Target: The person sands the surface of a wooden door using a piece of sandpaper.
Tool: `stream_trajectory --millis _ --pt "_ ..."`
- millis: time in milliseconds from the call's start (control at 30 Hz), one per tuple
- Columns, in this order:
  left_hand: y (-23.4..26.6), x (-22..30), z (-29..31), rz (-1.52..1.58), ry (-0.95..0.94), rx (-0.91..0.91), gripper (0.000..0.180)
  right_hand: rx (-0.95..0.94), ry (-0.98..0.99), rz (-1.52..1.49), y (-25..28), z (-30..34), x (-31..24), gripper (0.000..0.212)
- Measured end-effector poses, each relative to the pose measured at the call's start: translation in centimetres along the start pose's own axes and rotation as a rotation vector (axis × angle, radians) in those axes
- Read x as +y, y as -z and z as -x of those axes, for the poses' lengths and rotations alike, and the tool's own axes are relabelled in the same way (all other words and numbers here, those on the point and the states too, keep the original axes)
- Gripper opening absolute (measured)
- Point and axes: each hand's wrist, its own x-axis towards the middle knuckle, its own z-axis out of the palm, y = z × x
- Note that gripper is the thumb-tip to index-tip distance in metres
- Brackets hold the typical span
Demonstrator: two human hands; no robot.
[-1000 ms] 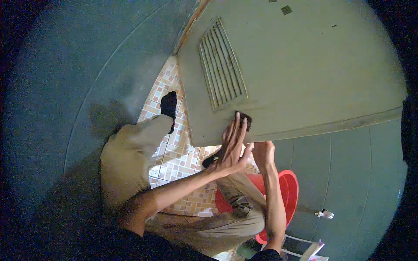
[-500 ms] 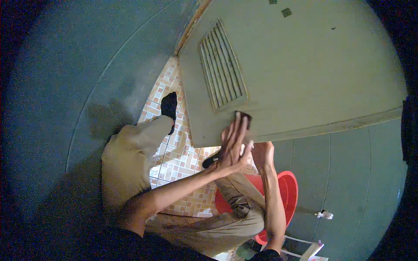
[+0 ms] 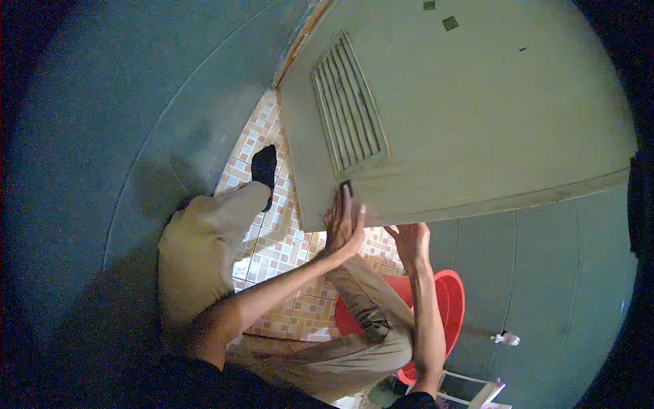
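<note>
A pale greenish door with a louvred vent stands open in front of me. My left hand presses a small dark pad flat against the door face, just below the vent's near corner. Most of the pad is hidden under my fingers, so its exact kind does not show. Farther right, my right hand grips the door's near edge, with its fingertips partly hidden. Faint dark smears mark the door near the vent and along that edge.
A red plastic tub sits behind my right forearm. A small tap juts from the grey-green wall, with a white rack below it. My black-socked foot rests on the patterned tile floor.
My left hand has slid the dark pad leftward across the door, away from my right hand. The right hand stays at the door edge.
</note>
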Motion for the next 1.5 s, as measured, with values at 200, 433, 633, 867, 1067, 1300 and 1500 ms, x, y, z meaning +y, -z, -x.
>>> stream_trajectory --millis 200,433,633,867,1067,1300,1500 --pt "0.7 5.0 0.7 0.019 -0.342 -0.069 0.076 -0.035 -0.005 0.122 3.1 -0.7 0.6 0.069" --pt "0.9 3.5 0.8 -0.059 -0.063 -0.038 0.074 0.062 0.058 0.123 0.4 -0.1 0.3 0.054" --pt "1.0 6.0 1.2 0.014 -0.206 -0.049 0.078 -0.01 0.055 0.136 2.5 -0.4 0.7 0.06" --pt "0.8 4.6 1.1 -0.025 -0.233 -0.095 0.079 -0.127 0.008 0.065 2.7 -0.9 1.0 0.064" --pt "-0.9 1.8 0.9 0.025 -0.012 -0.026 0.077 -0.048 -0.007 0.1 2.0 -0.6 0.4 0.067" --pt "2.2 4.3 1.0 0.023 -0.346 -0.134 0.073 -0.111 0.004 0.075 2.0 -0.6 0.9 0.065" --pt "-0.1 1.7 1.0 0.049 0.004 0.011 0.071 -0.103 0.016 0.034 2.5 -0.7 1.0 0.06"
